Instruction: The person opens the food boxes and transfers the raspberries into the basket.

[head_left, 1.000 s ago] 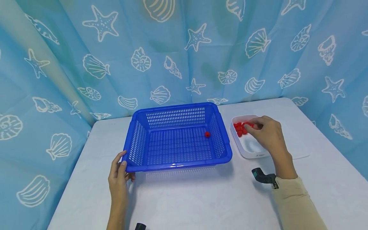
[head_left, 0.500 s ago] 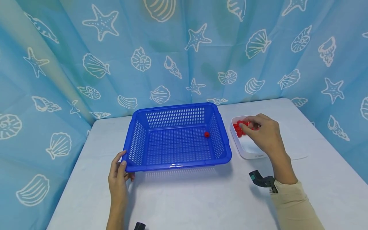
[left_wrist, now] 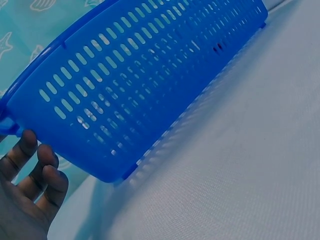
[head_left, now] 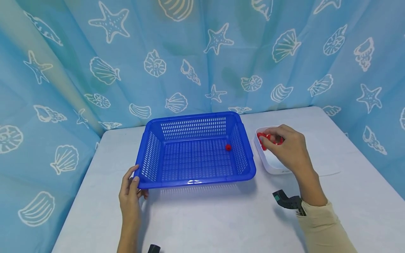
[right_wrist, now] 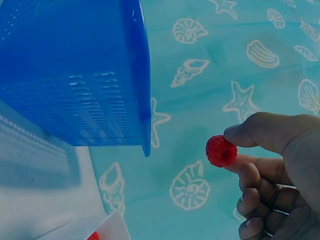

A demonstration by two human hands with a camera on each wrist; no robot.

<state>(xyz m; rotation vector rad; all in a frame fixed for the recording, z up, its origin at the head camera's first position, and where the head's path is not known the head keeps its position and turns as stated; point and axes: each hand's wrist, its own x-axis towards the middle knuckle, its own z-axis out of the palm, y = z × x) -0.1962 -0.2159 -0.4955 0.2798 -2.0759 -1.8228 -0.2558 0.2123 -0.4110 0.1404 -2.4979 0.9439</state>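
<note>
A blue slotted basket (head_left: 196, 182) stands mid-table with one red raspberry (head_left: 228, 147) on its floor, toward the right. My left hand (head_left: 129, 196) grips the basket's near left corner; the left wrist view shows its fingers (left_wrist: 49, 156) curled at the rim. In the right wrist view, my right hand (right_wrist: 280, 165) pinches a raspberry (right_wrist: 221, 151) between thumb and index finger. The head view puts my right hand (head_left: 289, 147) over a white container (head_left: 275, 170) holding several red raspberries (head_left: 262, 136), partly covered by the fingers.
A flat translucent lid (head_left: 326, 158) lies right of the white container. Behind the white table (head_left: 202, 221) hangs a blue curtain (head_left: 190, 45) with shell and starfish prints. The container stands close to the basket's right side.
My right hand has shifted slightly left over the white container, and its wrist has turned a little. My left hand has stayed at the basket's corner.
</note>
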